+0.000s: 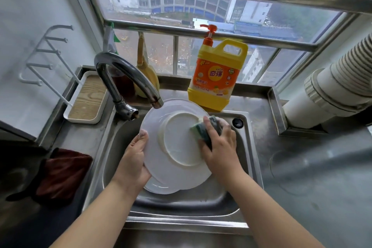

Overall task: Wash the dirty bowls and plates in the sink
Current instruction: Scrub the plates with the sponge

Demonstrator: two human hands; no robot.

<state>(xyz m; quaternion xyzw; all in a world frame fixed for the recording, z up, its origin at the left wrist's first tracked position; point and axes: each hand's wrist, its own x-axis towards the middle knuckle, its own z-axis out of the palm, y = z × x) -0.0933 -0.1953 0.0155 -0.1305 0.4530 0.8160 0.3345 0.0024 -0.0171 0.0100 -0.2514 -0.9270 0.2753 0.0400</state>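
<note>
White plate [177, 147], underside up, tilted over the sink [237, 191] beneath the faucet [128, 78]; a second plate [159, 186] lies below it. Left hand [132, 161] grips the plate's left rim; right hand [219, 147] clasps a sponge [205, 133] against its foot ring. Scrubbing appears under way; rinsing likely follows, no water visibly running.
</note>
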